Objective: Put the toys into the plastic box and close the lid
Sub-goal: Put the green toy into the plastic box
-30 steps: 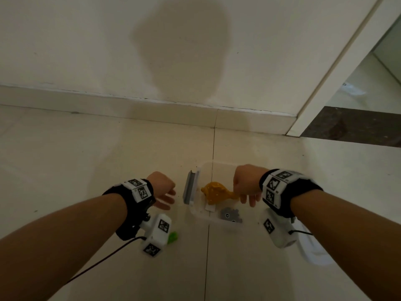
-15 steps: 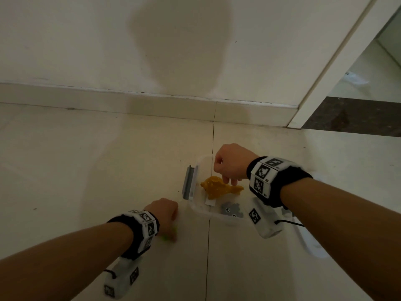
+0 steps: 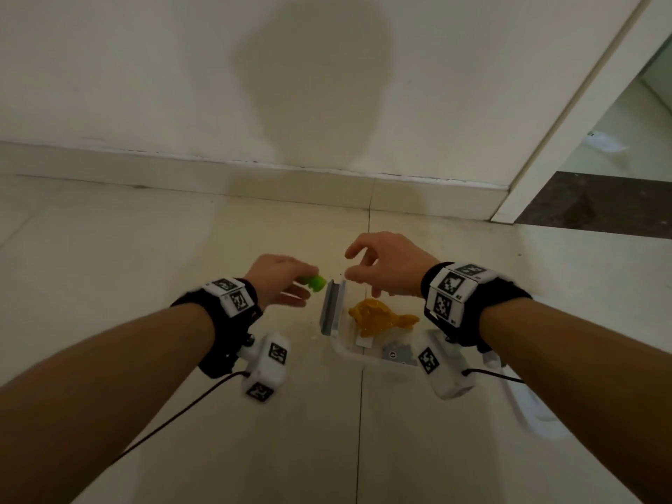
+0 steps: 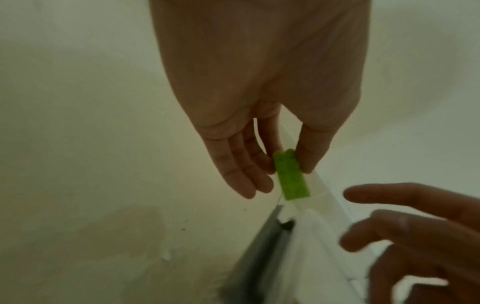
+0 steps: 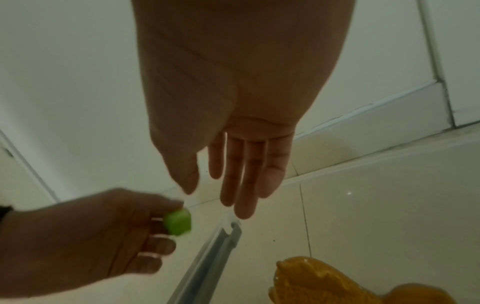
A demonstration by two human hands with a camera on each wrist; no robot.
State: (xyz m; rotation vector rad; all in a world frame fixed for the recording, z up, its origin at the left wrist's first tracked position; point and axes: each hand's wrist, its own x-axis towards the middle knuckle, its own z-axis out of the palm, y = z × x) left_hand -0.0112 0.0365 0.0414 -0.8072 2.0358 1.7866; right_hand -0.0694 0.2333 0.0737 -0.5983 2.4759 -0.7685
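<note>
My left hand [image 3: 287, 281] pinches a small green toy [image 3: 315, 283] [image 4: 291, 176] [image 5: 178, 224] between thumb and fingers, just left of the clear plastic box [image 3: 343, 349]. The box sits on the floor with a grey latch [image 3: 330, 311] raised on its left side. Inside it lie an orange toy [image 3: 378, 317] [image 5: 324, 281] and a small grey toy [image 3: 396, 350]. My right hand [image 3: 371, 265] hovers above the box's far left corner, fingers spread and relaxed, holding nothing. The box lid [image 3: 527, 409] lies on the floor at the right, partly hidden by my right forearm.
The tiled floor [image 3: 145, 249] meets a pale wall with a skirting board [image 3: 254, 180] just behind the box. A doorway with a dark threshold [image 3: 589, 205] opens at the right. Black cables run from both wrist cameras.
My left hand picked the green toy off the floor and lifted it up to the box's left side. My right hand let go of the orange toy and rose with its fingers spread.
</note>
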